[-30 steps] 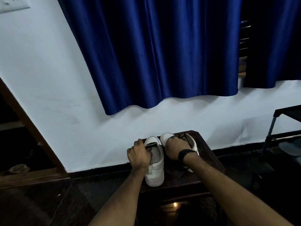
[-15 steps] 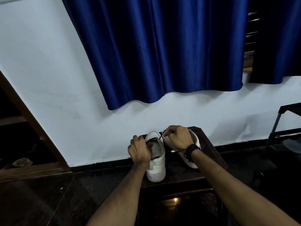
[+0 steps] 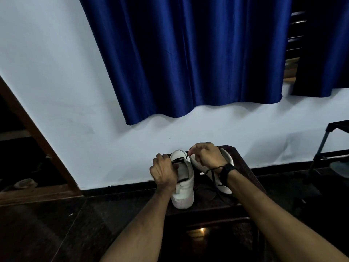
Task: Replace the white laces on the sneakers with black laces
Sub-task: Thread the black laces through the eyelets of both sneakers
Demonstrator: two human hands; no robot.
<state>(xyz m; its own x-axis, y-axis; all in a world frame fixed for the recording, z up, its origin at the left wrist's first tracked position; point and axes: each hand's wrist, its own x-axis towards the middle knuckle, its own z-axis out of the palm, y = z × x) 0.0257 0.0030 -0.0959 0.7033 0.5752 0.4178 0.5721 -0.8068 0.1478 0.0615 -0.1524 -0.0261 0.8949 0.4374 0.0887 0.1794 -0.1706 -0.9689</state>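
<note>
A deep blue satin curtain (image 3: pixel 188 59) hung on a pale wall above a dark wooden stool (image 3: pixel 243 173) bearing two white leather sneakers (image 3: pixel 184 186). The left hand (image 3: pixel 163 173) gripped the nearer sneaker's collar. The right hand (image 3: pixel 208 156), raised just beside it, apparently pinched a thin black lace (image 3: pixel 181 160).
</note>
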